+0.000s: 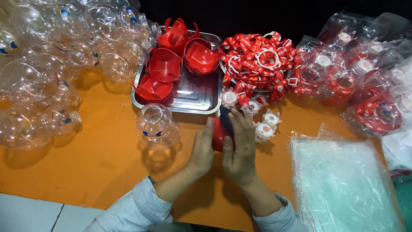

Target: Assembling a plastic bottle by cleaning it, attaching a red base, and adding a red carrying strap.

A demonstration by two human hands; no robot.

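Note:
Both my hands meet over the orange table (103, 159) around a small red plastic cup piece (219, 134). My left hand (201, 150) cups its left side with the thumb up. My right hand (240, 144) covers its right side and top, hiding most of it; something dark blue (226, 120) shows between the fingers. A clear bear-shaped bottle (157, 126) with a blue printed face stands upright just left of my left hand. Several white caps (266, 126) lie right of my right hand.
A steel tray (195, 96) holds several red cup pieces (165, 64). Red printed straps with white rings (257, 60) pile behind. Clear bottles (47, 64) heap at left, bagged finished bottles (365, 77) at right, and a stack of clear plastic bags (343, 184) lies front right.

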